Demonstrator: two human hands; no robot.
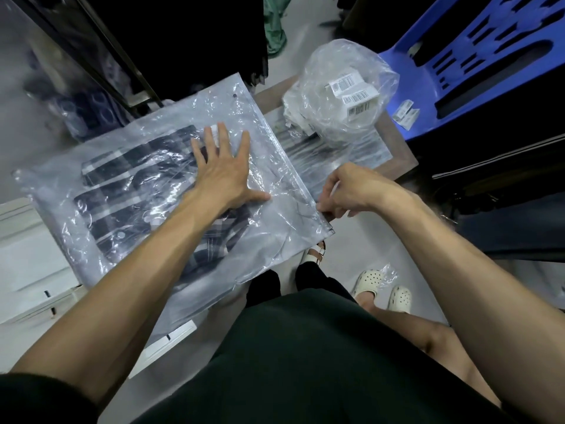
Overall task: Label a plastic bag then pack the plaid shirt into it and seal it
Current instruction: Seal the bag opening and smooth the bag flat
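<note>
Clear plastic bag (269, 166) lies flat across a low surface, its open edge running along the right side toward the person's knees. Folded plaid shirt (134, 191), dark navy with white and grey checks, sits fully inside the bag, toward its left and middle portion; the right strip of the bag beside the opening holds no cloth. Left hand (224, 171) rests palm-down on top of the bag, fingers spread wide and flat, thumb out to the right, pressing over the shirt's upper right corner; it grasps nothing. A small white label shows through the plastic just beyond the fingertips, print too small to read. Right hand (345, 191) is curled at the bag's right edge near the lower corner, thumb and fingertips pinched together on the seal strip of the bag. Beyond the bag, to the right, a crumpled clear bag of barcode labels (342, 90) sits on a brown board, apart from the shirt bag. A blue plastic chair (477, 56) stands at the far right, with a few loose barcode stickers (405, 114) on its seat edge. White foam pieces (27, 264) lie at the left, partly under the bag. Cream clogs (385, 290) show on the floor below.
</note>
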